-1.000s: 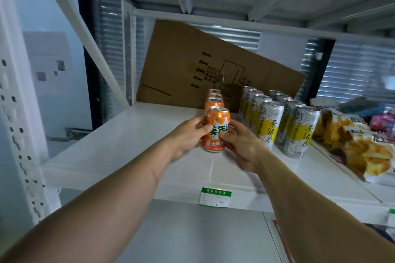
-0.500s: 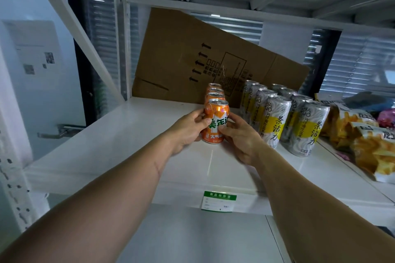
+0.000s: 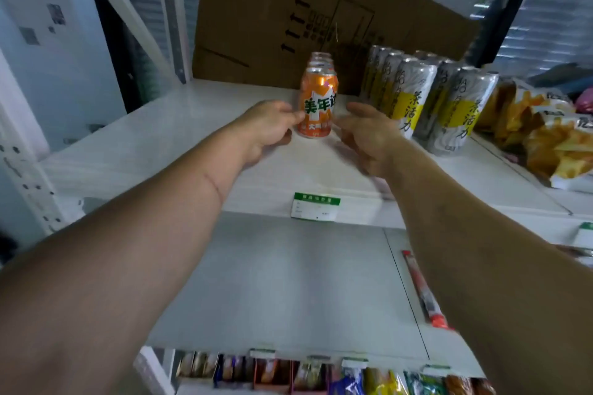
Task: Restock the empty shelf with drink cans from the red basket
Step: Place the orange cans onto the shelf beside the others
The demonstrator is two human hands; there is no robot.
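Standing upright on the white shelf (image 3: pixel 160 125), the front orange can (image 3: pixel 317 106) has the left hand (image 3: pixel 269 125) fingertips touching it, right hand (image 3: pixel 365 135) released just beside

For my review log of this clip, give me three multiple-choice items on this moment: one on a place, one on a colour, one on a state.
1. Where does the front orange can stand?
A. On the white shelf, left of the tall grey-and-yellow cans
B. On the lower grey shelf
C. On top of the cardboard sheet

2. What colour is the header of the price tag on the shelf's front edge?
A. Red
B. Green
C. Blue

3. What is the right hand doing?
A. Gripping the orange can
B. Holding a snack bag
C. Open beside the can, holding nothing

Answers:
1 A: the can stands upright on the white shelf, with the grey-and-yellow cans to its right.
2 B: the price tag has a green header.
3 C: a gap shows between its fingers and the can, while the left hand touches the can's other side.
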